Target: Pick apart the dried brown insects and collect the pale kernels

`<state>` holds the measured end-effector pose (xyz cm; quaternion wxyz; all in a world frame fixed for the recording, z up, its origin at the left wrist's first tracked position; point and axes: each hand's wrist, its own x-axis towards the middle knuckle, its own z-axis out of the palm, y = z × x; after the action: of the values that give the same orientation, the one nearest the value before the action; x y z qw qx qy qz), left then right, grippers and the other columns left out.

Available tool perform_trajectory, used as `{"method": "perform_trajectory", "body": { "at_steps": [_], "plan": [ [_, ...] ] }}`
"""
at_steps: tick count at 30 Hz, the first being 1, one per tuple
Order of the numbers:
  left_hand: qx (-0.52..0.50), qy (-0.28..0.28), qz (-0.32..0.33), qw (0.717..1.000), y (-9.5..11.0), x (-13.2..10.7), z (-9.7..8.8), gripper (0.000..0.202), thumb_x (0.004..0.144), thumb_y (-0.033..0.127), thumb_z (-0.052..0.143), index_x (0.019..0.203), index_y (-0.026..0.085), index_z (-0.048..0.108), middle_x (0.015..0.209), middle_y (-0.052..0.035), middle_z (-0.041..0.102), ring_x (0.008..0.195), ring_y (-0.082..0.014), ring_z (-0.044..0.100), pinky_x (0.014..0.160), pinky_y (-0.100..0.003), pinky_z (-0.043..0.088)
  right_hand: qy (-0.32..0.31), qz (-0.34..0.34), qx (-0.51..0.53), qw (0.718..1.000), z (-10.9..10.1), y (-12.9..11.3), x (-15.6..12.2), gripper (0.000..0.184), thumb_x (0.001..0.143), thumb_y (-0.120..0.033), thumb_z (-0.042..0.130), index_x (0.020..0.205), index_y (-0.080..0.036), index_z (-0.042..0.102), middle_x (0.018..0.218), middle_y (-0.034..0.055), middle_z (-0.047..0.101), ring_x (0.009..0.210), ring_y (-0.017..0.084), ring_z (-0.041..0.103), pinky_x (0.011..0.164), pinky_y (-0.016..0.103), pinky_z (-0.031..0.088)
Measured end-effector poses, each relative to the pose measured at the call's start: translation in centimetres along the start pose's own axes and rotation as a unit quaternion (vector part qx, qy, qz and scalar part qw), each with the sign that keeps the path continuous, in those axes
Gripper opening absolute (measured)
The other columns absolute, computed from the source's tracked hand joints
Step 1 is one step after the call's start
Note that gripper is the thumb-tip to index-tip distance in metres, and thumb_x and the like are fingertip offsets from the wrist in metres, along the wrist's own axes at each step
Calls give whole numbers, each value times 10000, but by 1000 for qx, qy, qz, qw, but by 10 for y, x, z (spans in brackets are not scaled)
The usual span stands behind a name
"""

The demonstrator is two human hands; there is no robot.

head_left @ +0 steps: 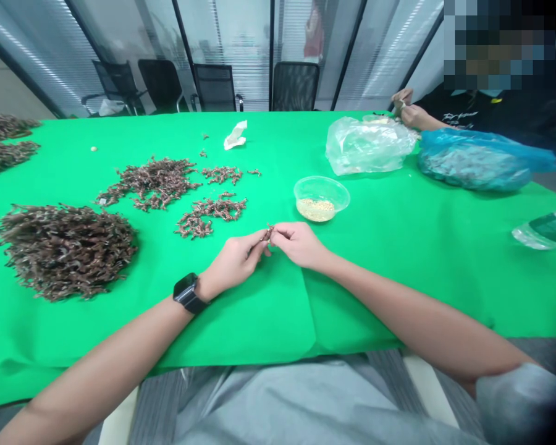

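Observation:
Above the middle of the table, my left hand (241, 259) and my right hand (301, 244) meet at the fingertips. Both pinch one small brown piece (269, 233), thin and jointed-looking; its exact kind is too small to make out. Just beyond my right hand stands a clear round plastic bowl (345, 199) holding tiny pale-yellow bits (315, 210). Loose brown pieces of the same look lie in small clusters (213, 213) past my left hand. Farther left are a larger heap (155, 182) and a big dense pile (69, 250).
A green cloth (269, 321) covers the table. At right lie a clear plastic bag (370, 148), a blue bag (477, 161) and a bottle (549, 227). Crumpled white paper (236, 136) lies at the back. Across the table, a person's hands (410, 111) hold something small.

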<state>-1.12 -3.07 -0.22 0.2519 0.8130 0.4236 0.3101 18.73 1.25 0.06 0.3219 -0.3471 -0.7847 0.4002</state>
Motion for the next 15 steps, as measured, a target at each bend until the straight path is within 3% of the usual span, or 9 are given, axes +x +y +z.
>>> {"method": "perform_trajectory", "body": {
  "at_steps": [3,6,10,15],
  "plan": [
    [1,3,8,1000,-1,-1,0,328,1057,325,418,1251,179,638,923,-30,763,700,-128,677,711,-217,518,13,26,55,998,3,1,1,266,856,-221,488,656,-156,650,609,-21,547,565,89,415,552,239,293],
    [12,12,21,1000,-4,-2,2,349,1057,313,419,1300,173,626,943,-40,764,703,-127,681,723,-218,526,30,103,150,983,9,1,0,195,805,-216,510,644,-170,610,524,-51,457,474,72,340,466,226,233],
    [43,31,59,997,-10,-2,5,365,1056,267,420,1344,148,609,970,-59,768,765,-129,707,775,-212,532,33,217,317,923,10,-7,0,157,772,-214,537,620,-177,560,457,-97,297,400,49,180,391,205,149],
    [62,50,72,994,-12,-1,5,393,1054,278,429,1384,141,592,975,-67,776,765,-132,710,777,-217,537,-81,282,473,831,-1,-13,4,204,824,-239,502,628,-183,503,487,-110,240,425,57,88,359,189,121]
  ]
}}
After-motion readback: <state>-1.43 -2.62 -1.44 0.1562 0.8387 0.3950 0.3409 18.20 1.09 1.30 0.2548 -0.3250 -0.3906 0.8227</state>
